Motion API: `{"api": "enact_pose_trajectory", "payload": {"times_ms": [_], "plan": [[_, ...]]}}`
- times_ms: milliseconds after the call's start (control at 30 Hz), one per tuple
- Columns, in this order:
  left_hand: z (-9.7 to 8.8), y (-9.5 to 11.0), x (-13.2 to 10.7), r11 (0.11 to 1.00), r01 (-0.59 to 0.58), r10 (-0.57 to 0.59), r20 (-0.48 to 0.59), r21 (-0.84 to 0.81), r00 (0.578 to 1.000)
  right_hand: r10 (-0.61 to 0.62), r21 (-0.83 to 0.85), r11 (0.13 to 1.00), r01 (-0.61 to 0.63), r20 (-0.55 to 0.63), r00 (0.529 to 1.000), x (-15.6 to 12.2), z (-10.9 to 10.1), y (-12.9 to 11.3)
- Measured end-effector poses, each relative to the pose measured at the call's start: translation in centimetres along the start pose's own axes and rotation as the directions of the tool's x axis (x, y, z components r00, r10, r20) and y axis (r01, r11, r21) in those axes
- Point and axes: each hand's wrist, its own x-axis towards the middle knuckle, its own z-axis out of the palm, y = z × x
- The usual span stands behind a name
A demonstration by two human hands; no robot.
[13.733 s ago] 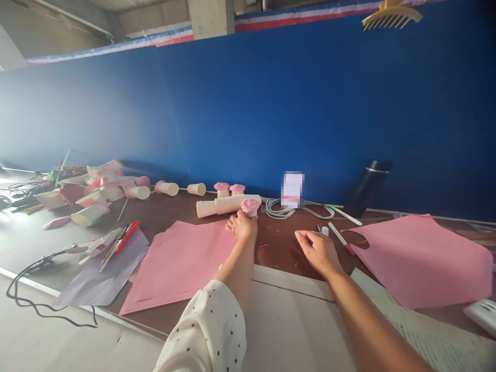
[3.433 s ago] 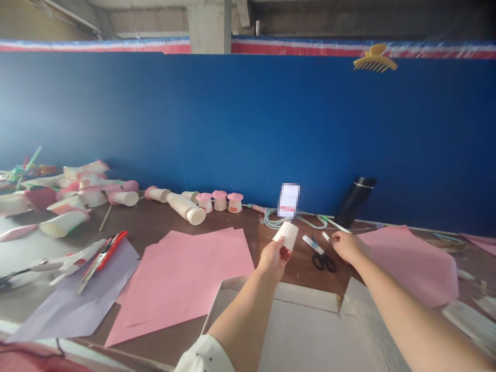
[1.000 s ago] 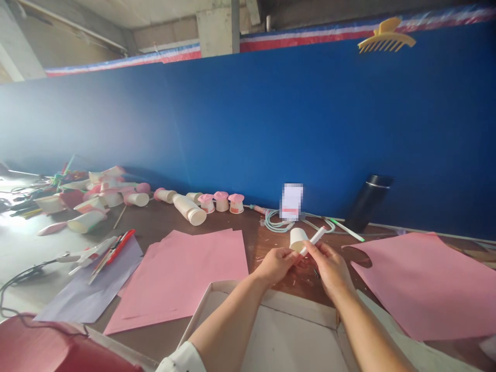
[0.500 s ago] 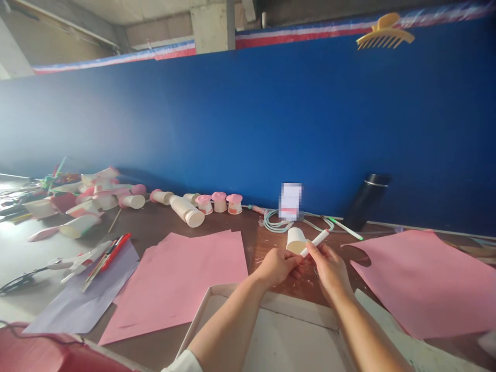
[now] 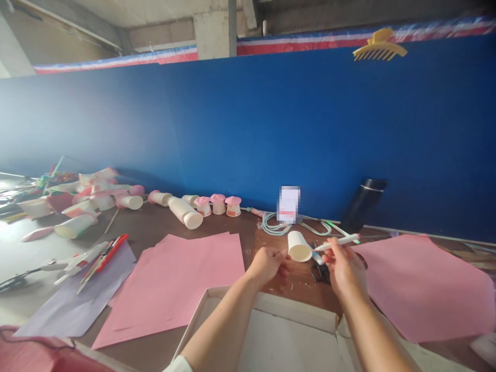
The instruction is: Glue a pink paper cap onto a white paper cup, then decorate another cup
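Observation:
My left hand (image 5: 267, 266) is closed, its fingertips against the rim of a small white paper cup (image 5: 299, 246). The cup is tilted on its side above the brown table (image 5: 163, 227), mouth toward me. My right hand (image 5: 344, 268) is closed on a white pen (image 5: 337, 241). The pen lies almost level, with its near tip just right of the cup's mouth. Black scissors (image 5: 320, 271) lie on the table under my right hand.
Pink paper sheets lie at left (image 5: 182, 279) and right (image 5: 422, 284). An open cardboard box (image 5: 271, 310) sits in front of me. A black bottle (image 5: 364, 204), a coiled cable (image 5: 275, 225), pink-topped cups (image 5: 217, 204), a stack of cups (image 5: 185, 212) and a glue gun (image 5: 73, 261) are also on the table.
Over the last second my hands have drawn apart. The right hand has moved right with the pen, now held flatter, and black scissors show beneath it. The cup has turned its mouth toward me.

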Motion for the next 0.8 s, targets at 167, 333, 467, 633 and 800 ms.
{"api": "enact_pose_trajectory", "payload": {"times_ms": [167,333,467,633,800], "plan": [[-0.3,-0.7,0.5,0.965,-0.03,0.094,-0.237,0.261,0.967,-0.13,-0.167,0.975,0.145,0.101,0.986,-1.4,0.2,-0.2],[-0.7,-1.2,0.8,0.944,0.098,0.008,-0.319,0.316,0.948,-0.387,-0.312,0.862,0.4,0.106,0.916,-0.9,-0.3,1.0],[-0.8,-1.2,0.8,0.943,0.126,-0.003,-0.367,0.31,0.93,-0.554,-0.403,0.673,0.621,0.281,0.783,-0.7,-0.4,2.3],[-1.0,-1.5,0.9,0.935,0.134,0.016,-0.415,0.33,0.91,-0.475,-0.499,0.609,0.616,0.393,0.788,-0.5,-0.5,3.5],[-1.3,-2.3,1.5,0.958,0.106,0.017,-0.42,0.268,0.907,-0.362,-0.649,0.575,0.497,0.343,0.867,-0.2,-0.6,3.7]]}}
